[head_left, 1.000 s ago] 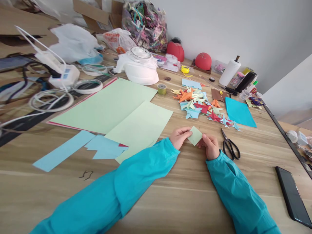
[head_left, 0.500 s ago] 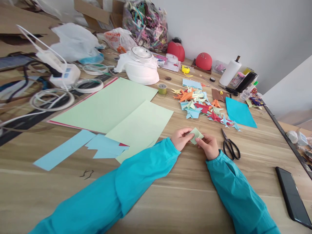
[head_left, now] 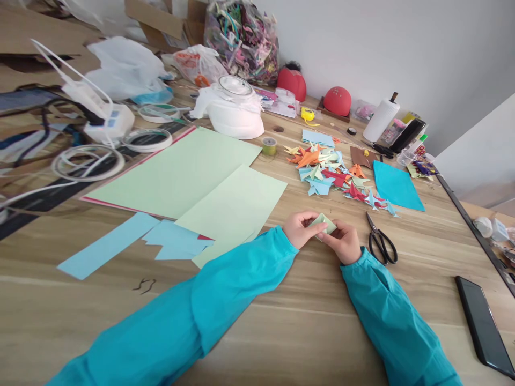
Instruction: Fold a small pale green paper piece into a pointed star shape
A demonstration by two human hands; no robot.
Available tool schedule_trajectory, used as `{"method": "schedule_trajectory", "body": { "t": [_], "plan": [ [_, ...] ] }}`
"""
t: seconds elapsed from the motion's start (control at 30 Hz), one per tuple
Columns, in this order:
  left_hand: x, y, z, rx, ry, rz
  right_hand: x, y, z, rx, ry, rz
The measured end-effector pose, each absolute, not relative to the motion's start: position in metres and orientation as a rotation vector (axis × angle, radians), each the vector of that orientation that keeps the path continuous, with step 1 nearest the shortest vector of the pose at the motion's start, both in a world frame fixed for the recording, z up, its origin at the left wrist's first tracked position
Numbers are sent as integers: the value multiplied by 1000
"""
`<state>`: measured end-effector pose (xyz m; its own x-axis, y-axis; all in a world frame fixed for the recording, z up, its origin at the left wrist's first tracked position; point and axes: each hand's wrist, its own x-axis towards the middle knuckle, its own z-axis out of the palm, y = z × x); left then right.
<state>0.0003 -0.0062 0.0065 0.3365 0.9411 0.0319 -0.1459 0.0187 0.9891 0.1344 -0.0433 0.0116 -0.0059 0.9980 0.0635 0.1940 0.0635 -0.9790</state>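
A small folded piece of pale green paper (head_left: 326, 223) is held just above the wooden table. My left hand (head_left: 301, 229) pinches its left side, with the thumb across the near edge. On the other side my right hand (head_left: 344, 241) grips it, thumb close to the left thumb. Part of the paper is hidden behind the fingers. Black-handled scissors (head_left: 381, 241) lie just right of my right hand. Beyond the hands sits a pile of folded paper cranes (head_left: 322, 170) in orange, red, blue and green.
Large green sheets (head_left: 237, 206) and blue paper strips (head_left: 108, 245) lie at the left. A teal square sheet (head_left: 398, 185) and a phone (head_left: 483, 321) are on the right. Behind stand a thread spool (head_left: 269, 146), a white cloth bundle (head_left: 231, 115) and coiled cables (head_left: 86, 163).
The fold in the green paper has opened up a little, with a flap now raised. My thumbs have come closer together at its near edge.
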Motion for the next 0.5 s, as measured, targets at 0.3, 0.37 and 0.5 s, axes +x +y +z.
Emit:
{"method": "schedule_trajectory", "body": {
  "t": [0.3,0.37,0.5],
  "plan": [
    [-1,-2,4,1141,845,1015,136,-41,8,-1254,-1375,1142],
    [-1,-2,4,1142,832,1023,136,-41,8,-1286,-1382,1128],
    [-1,-2,4,1136,820,1016,140,-40,8,-1325,-1367,1143]
  ]
}}
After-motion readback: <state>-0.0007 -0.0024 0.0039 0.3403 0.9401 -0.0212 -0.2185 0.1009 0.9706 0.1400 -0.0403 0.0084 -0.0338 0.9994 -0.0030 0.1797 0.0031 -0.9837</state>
